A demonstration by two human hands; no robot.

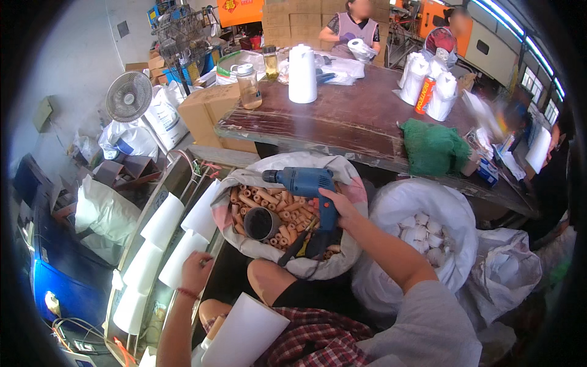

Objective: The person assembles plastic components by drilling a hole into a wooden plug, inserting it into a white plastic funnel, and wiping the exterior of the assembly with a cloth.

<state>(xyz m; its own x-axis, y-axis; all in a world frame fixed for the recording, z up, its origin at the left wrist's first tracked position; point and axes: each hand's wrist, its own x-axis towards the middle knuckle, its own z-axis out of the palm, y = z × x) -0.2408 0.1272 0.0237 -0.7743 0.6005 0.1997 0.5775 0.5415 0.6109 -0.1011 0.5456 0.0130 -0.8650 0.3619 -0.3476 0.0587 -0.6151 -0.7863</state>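
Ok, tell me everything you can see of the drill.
The drill has a blue, plastic-looking body, a dark chuck pointing left and a red trigger. The right hand grips its handle, which hangs downward; the body lies roughly level over the sack of tan pegs. I cannot tell whether it is running.

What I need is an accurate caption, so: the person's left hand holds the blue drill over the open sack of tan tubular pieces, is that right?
The hand is wrong: in the head view, the person's right hand holds the blue drill over the open sack of tan tubular pieces.
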